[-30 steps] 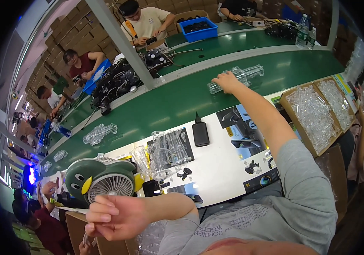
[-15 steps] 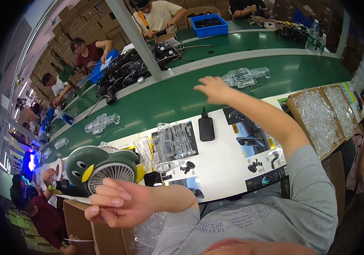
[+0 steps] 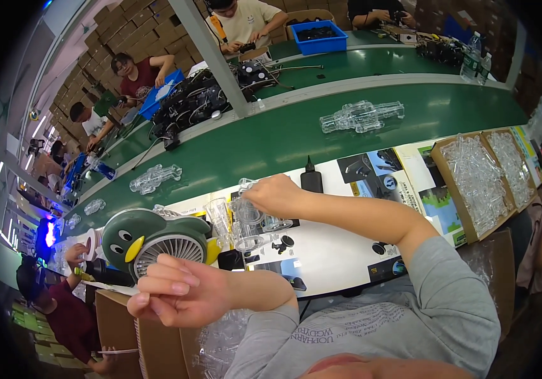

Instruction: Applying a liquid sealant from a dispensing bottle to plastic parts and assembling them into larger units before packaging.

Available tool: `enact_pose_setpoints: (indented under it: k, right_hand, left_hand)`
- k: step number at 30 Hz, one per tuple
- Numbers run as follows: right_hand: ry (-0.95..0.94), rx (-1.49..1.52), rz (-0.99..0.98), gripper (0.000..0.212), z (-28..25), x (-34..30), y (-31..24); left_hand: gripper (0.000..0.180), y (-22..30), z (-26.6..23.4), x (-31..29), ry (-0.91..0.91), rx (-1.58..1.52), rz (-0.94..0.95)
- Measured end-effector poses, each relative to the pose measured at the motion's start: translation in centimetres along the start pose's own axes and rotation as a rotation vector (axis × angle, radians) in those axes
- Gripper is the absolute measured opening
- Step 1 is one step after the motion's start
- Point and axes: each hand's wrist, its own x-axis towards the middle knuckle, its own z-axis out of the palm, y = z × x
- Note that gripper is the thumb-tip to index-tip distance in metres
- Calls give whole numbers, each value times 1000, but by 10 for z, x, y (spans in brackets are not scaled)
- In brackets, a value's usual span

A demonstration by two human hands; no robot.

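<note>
My right hand point(image 3: 276, 194) is over the group of clear plastic parts point(image 3: 252, 237) on the near table. Its fingers are closed at the top of one clear piece and hide part of the group. My left hand point(image 3: 179, 292) is raised in front of a green penguin-shaped fan point(image 3: 157, 237), its fingers curled in. Whatever lies inside that curl, if anything, is hidden. Just beyond my right wrist stands a small black bottle with a pointed nozzle point(image 3: 311, 178). A clear plastic gun-shaped assembly point(image 3: 362, 117) lies on the green belt point(image 3: 252, 148).
More clear assemblies point(image 3: 156, 179) lie leftward along the belt. A cardboard box of clear parts point(image 3: 473, 183) is at the right. Brown cartons point(image 3: 119, 335) stand at lower left. A metal post point(image 3: 211, 57) rises beyond the belt, where people work beside blue bins point(image 3: 319, 47).
My right hand has moved left and nearer, from beside the assembly on the belt to the clear parts on the table. My left hand has stayed almost in place.
</note>
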Motion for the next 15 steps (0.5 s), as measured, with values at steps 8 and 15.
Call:
enact_pose_setpoints:
  k: [8, 15]
  right_hand:
    - [402, 574, 344, 19, -67, 7, -1]
    - [353, 1357, 345, 23, -134, 3, -16]
  left_hand:
    - [33, -24, 9, -2, -244, 721, -334]
    - [71, -51, 13, -14, -907, 1121, -391]
